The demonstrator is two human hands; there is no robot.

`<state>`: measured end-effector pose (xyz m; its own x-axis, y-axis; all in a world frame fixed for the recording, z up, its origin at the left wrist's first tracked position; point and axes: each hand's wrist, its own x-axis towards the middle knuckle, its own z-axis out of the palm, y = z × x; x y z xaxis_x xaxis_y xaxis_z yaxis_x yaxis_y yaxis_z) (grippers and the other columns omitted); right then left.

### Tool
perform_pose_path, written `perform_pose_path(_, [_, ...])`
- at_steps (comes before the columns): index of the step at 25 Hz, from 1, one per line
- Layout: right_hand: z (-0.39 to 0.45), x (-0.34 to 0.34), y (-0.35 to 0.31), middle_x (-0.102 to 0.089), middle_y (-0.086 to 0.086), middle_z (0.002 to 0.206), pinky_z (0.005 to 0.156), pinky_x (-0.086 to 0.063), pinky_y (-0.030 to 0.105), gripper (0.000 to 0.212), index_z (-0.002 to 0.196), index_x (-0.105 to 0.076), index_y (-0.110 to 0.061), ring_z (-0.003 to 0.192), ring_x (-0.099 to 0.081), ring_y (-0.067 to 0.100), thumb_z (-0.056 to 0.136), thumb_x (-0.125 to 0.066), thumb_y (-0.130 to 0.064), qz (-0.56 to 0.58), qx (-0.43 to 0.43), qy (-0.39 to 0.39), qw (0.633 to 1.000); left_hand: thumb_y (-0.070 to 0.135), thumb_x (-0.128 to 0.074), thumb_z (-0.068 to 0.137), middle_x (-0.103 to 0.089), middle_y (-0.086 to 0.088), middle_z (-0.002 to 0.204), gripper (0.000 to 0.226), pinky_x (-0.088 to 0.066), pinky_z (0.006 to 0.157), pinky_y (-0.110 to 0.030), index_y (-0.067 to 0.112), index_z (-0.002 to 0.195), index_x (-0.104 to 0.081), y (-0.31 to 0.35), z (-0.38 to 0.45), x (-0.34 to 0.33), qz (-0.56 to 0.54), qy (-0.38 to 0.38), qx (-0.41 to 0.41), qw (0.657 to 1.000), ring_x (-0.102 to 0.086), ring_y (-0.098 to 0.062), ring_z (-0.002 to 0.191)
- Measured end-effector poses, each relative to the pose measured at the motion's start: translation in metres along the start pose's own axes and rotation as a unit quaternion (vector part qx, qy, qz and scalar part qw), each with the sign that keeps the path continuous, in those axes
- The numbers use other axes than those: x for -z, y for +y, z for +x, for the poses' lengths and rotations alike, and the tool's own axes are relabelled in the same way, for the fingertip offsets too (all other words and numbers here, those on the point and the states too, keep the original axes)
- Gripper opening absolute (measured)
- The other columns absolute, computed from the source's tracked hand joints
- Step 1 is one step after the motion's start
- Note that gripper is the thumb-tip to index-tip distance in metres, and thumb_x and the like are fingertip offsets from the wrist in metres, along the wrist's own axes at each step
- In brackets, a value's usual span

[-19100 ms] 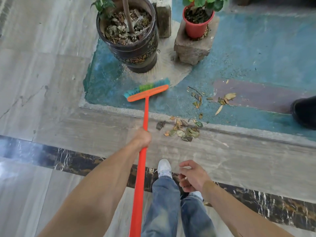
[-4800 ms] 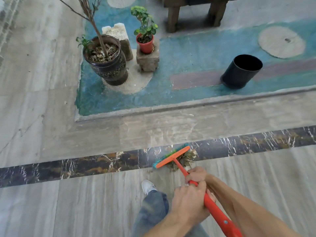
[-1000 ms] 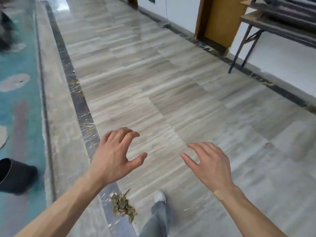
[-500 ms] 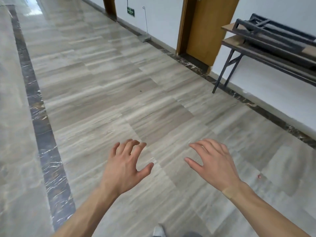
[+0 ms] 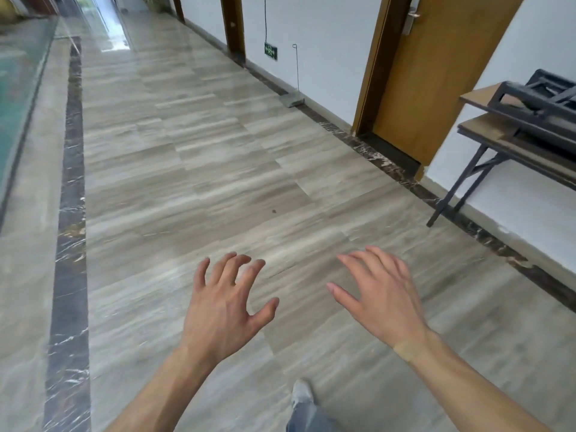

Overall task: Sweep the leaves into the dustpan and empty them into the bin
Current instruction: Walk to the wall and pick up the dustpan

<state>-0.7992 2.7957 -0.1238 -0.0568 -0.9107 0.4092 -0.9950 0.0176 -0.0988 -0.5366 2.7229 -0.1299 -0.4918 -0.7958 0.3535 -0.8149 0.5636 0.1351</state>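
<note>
Both hands hang empty in front of me over the striped marble floor. My left hand [image 5: 223,307] has its fingers spread and slightly curled. My right hand [image 5: 385,296] is flat with fingers apart, a plaster on its wrist. A grey dustpan [image 5: 291,100] with a thin upright handle stands far ahead by the white wall. The broom, the leaf pile and the bin are out of view.
A wooden door [image 5: 436,73] is on the right, then a folding table [image 5: 511,141] with dark frames stacked on it. A dark marble strip [image 5: 70,213] runs along the left beside the teal floor [image 5: 15,98]. My shoe [image 5: 301,397] shows at the bottom.
The view has swung up and along the corridor; the leaf pile and black bin have dropped out of sight. Both hands stay empty and spread. The broom held earlier is gone.
</note>
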Motion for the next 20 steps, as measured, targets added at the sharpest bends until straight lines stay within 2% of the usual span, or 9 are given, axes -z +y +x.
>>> perform_pose_path(5, [0.139,-0.027,0.043,-0.064,-0.003,0.118,0.098,-0.04,0.042,0.053,0.121,-0.064,-0.025,0.122,-0.052,0.024,0.086,-0.048,-0.062,0.007,0.013,0.008,1.0,0.066,-0.045,0.082,-0.056,0.003,0.126,0.06,-0.023,0.111,-0.05,0.028,0.128,-0.052,-0.034,0.14,-0.015,0.01,0.036,0.007,0.999,-0.047,-0.022,0.127])
perform_pose_path(12, [0.3,-0.096,0.072,-0.063,-0.005,0.12,0.099,-0.04,0.042,0.052,0.123,-0.063,-0.026,0.124,-0.051,0.023,0.086,-0.051,-0.061,0.014,0.011,-0.007,1.0,0.064,-0.047,0.082,-0.057,0.001,0.126,0.06,-0.024,0.112,-0.05,0.025,0.127,-0.055,-0.107,0.292,-0.06,0.009,0.051,0.004,0.999,-0.048,-0.023,0.126])
perform_pose_path(20, [0.53,-0.183,0.073,-0.06,-0.006,0.126,0.104,-0.036,0.04,0.055,0.128,-0.059,-0.027,0.128,-0.047,0.019,0.089,-0.044,-0.063,-0.005,0.009,0.005,1.0,0.065,-0.046,0.083,-0.057,0.001,0.125,0.059,-0.024,0.111,-0.053,0.028,0.127,-0.052,-0.234,0.495,-0.121,-0.005,0.064,-0.025,0.998,-0.046,-0.022,0.128])
